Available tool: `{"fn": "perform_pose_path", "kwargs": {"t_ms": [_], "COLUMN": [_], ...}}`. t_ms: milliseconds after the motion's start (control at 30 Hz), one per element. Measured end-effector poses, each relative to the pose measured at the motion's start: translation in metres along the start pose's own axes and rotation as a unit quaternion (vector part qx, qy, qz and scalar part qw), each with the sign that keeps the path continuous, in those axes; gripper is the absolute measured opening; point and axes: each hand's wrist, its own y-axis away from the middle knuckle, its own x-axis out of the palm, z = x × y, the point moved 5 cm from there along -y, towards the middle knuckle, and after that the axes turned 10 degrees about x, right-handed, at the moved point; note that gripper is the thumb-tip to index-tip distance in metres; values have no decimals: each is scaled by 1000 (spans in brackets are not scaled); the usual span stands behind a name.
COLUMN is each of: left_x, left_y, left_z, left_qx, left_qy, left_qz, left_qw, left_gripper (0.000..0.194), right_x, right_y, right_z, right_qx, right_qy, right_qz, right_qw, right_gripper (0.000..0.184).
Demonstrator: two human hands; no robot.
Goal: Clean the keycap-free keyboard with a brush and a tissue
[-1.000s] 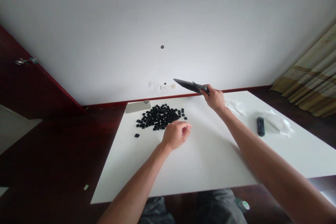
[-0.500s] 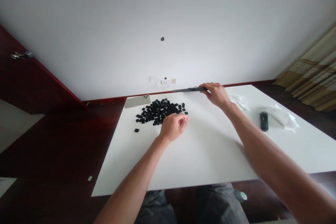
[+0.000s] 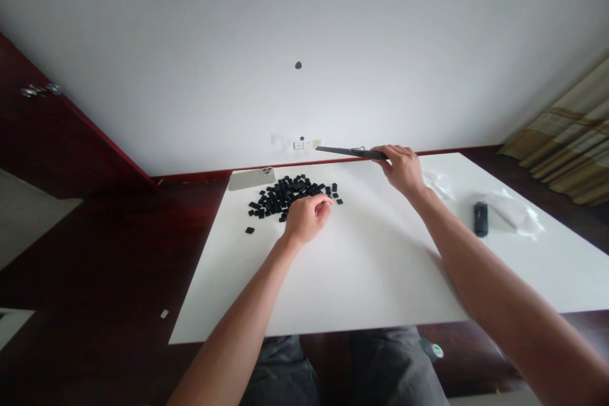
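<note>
My left hand [image 3: 307,219] rests curled at the near edge of a heap of small black square pieces [image 3: 292,193], and I cannot tell whether its fingers hold one. A single piece [image 3: 250,230] lies apart at the heap's lower left. My right hand [image 3: 402,171] grips one end of a long, flat black object [image 3: 349,152], held almost level near the far table edge. Both hands are above a white table [image 3: 361,279].
A beige smartphone [image 3: 251,179] lies at the table's far left edge. To the right are a black oblong object [image 3: 481,219] and crumpled clear plastic [image 3: 516,214]. Wall sockets [image 3: 307,144] sit behind the table. A dark floor surrounds it.
The black object has swung from tilted to nearly level and now appears edge-on. My left hand has moved farther onto the heap's near edge, and my right hand has shifted slightly right.
</note>
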Motion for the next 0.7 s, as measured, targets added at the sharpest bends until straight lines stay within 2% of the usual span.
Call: {"fn": "perform_pose_path", "kwargs": {"t_ms": [133, 267, 433, 567, 700], "left_x": [-2, -1, -2, -4, -7], "left_y": [0, 1, 2, 2, 2], "left_z": [3, 5, 7, 9, 9], "left_qx": [-7, -9, -17, -18, -15], "left_qy": [-1, -5, -12, -16, -17], "left_qz": [-6, -1, -1, -10, -19], "left_qw": [1000, 1000, 1000, 1000, 1000], "left_gripper": [24, 24, 25, 27, 26], "right_x": [7, 12, 25, 25, 10], "right_y": [-2, -2, 2, 4, 3], "right_z": [-2, -4, 6, 9, -2], "right_qx": [-16, 9, 14, 5, 65], "right_qy": [-10, -14, 58, 61, 17], "right_qz": [44, 67, 107, 100, 71], "right_qw": [999, 998, 992, 993, 995], "right_gripper": [28, 25, 41, 41, 36]}}
